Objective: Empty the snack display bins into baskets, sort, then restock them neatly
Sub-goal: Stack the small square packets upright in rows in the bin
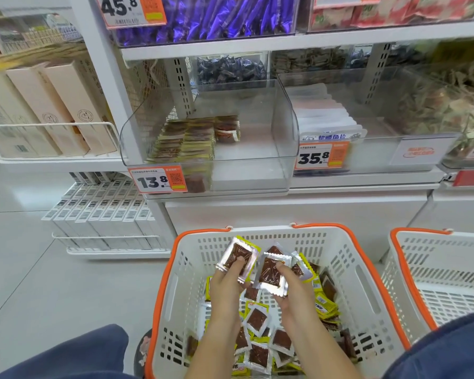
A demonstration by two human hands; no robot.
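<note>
Both hands are pinching packets over the basket [348,272] at 6 o'clock, left hand [226,283] one packet [237,259], right hand [292,285] a loose fan [275,272] likely slipping and mixing, bin [257,165] at 12 half-stocked.

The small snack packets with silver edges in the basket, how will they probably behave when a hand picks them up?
The snack packets look thin and flat, so probably light. Each hand, left and right, holds some in a loose grip. Their shiny foil edges suggest they may slide over each other. The ones already stacked in the clear bin stand in neat rows, so they seem fairly stiff.
</note>
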